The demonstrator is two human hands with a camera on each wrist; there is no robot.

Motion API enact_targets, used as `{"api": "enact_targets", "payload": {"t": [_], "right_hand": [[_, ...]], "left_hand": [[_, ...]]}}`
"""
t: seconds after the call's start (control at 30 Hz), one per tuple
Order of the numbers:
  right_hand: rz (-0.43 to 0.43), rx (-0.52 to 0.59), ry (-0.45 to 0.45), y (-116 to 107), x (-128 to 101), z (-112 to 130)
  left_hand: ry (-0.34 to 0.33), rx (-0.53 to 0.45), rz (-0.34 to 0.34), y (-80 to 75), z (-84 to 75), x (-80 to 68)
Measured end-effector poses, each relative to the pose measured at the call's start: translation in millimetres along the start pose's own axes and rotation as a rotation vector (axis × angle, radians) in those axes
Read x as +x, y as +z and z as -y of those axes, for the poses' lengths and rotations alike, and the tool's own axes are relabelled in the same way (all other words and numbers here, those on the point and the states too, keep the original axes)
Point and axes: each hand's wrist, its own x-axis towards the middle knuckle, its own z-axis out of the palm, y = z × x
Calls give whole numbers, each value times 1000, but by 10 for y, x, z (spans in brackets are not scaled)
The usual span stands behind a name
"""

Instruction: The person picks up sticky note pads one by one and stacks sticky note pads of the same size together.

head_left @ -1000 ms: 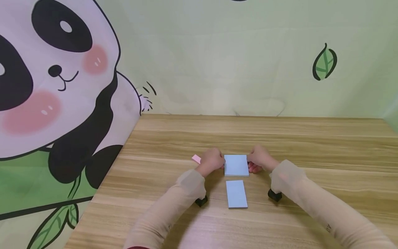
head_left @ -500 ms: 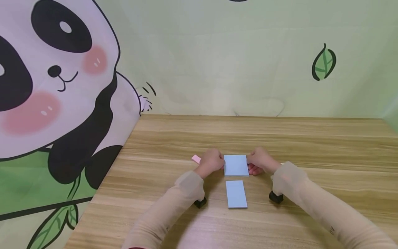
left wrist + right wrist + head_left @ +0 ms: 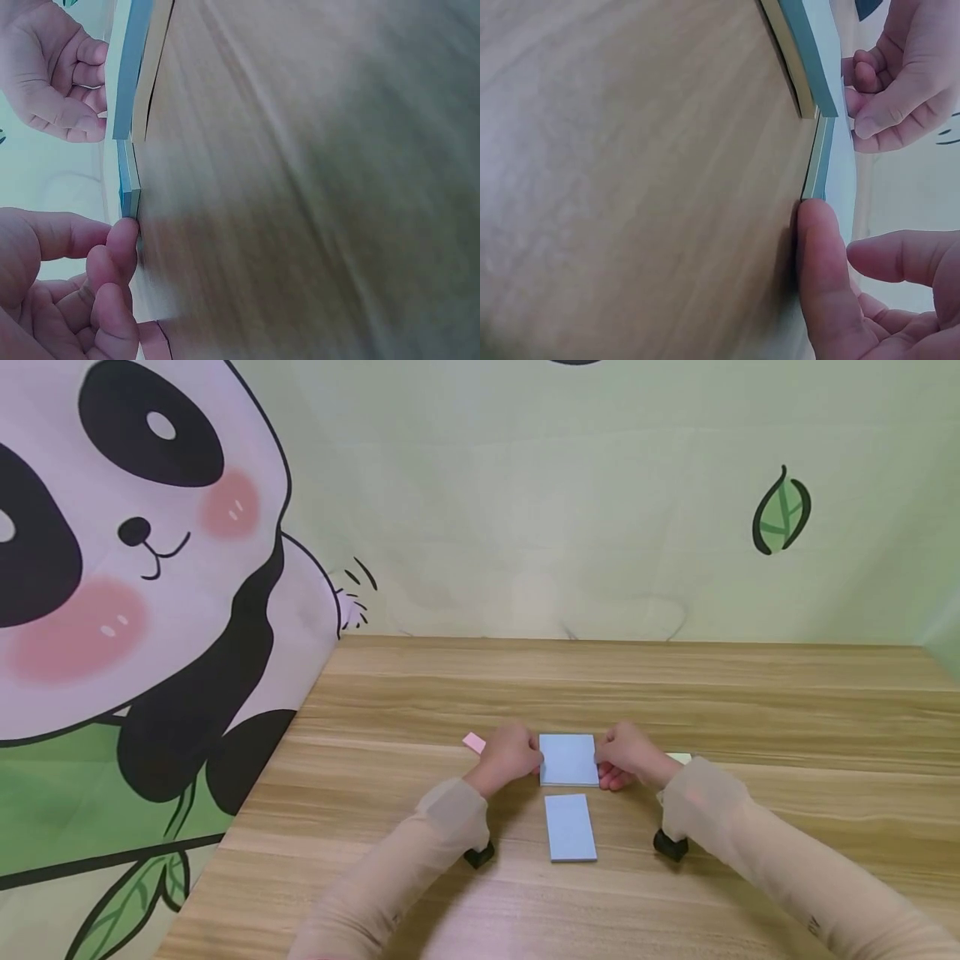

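The left hand and the right hand sit on either side of a light-blue sticky-note pad lying flat on the wooden table. Each hand has curled fingers, with fingertips pinching the pad's side edge. A second blue pad lies just nearer the person, between the wrists. A pink pad peeks out beyond the left hand.

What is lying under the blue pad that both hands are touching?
Under the blue pad only the table shows; the wrist views show its edge on bare wood. Whatever lies beneath its middle is covered. Left hand and right hand touch its sides.
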Motion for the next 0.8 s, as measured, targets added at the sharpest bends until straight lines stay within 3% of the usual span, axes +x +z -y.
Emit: {"api": "enact_targets", "payload": {"t": [0.23,0.8], "right_hand": [[6,12,3,-1,-18,-13],[31,45,-5,13,-72,-68]], "left_hand": [[20,-2,-12,18,24,-9],[56,-12,29,34,33,-109]]}}
